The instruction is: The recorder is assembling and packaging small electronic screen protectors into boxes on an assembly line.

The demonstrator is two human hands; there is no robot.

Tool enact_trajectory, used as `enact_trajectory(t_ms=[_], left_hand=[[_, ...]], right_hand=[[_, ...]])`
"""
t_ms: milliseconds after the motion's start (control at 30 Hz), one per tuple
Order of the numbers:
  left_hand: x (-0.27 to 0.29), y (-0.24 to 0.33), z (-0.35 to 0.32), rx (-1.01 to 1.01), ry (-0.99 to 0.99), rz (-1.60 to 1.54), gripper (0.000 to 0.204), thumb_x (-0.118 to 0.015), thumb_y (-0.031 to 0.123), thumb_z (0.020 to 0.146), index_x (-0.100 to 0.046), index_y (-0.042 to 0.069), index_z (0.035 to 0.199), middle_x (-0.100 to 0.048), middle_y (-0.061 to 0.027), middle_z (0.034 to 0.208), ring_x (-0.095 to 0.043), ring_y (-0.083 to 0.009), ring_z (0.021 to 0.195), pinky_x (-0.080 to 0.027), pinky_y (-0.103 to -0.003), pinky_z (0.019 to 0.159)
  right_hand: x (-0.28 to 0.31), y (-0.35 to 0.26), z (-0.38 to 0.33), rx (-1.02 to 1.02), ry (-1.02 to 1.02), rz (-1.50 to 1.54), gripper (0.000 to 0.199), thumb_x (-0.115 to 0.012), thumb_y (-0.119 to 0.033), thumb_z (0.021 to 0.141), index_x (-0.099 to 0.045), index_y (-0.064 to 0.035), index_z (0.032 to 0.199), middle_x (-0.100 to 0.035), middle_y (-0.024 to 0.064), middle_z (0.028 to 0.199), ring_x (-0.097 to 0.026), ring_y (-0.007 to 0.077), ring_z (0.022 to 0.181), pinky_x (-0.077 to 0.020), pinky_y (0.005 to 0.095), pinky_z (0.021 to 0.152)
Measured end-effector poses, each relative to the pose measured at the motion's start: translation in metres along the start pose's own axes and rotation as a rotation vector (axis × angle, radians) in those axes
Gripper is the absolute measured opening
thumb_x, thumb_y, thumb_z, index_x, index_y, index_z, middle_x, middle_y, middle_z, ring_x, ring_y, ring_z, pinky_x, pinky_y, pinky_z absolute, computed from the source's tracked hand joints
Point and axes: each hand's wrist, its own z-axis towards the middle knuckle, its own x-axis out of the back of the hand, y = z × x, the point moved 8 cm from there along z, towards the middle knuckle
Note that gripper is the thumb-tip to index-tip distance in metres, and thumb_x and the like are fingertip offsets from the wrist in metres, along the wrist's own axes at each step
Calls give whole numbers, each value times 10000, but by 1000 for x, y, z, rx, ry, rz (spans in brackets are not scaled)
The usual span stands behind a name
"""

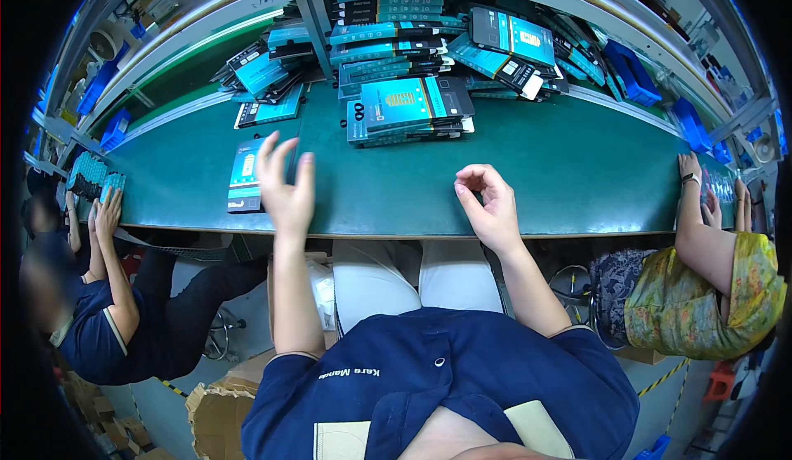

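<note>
My left hand (286, 189) is over the near left part of the green table, fingers spread and curved, with nothing seen in it. Just beside it, partly covered by its fingers, a flat blue-and-black box (245, 181) lies on the table. To the right, my right hand (492, 204) hovers by the table's near edge. Its fingers are curled in and the thumb meets the index finger; whatever may be between them is hidden. Ahead, between both hands, a short stack of similar flat boxes (399, 103) has small black round pieces (358, 112) on its top left.
Tall piles of boxes (388, 27) and a slanting heap (516, 39) fill the back of the green table (371, 188). More boxes (262, 72) lean behind a metal post (311, 14). Blue bins (631, 72) sit back right. Co-workers' hands (106, 212) work at both ends.
</note>
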Motion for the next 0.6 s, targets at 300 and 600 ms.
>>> enact_trajectory(t_ms=[300,600], left_hand=[[-44,42,-11,-213,-283,149,410,-744,152,818,-633,86,1207,-386,-172,1471,-312,-408,1386,-313,-506,1118],[-39,33,-6,-179,-260,-49,144,-656,38,842,-630,35,983,-607,-146,1250,-525,-332,1230,-407,-423,1025]], right_hand=[[1,6,-1,-70,-21,216,126,-654,13,890,-615,-9,1008,-634,26,936,-599,88,853,-490,241,799],[1,5,-1,-108,-36,212,76,-685,-36,896,-640,-11,952,-645,10,866,-583,70,813,-474,227,762]])
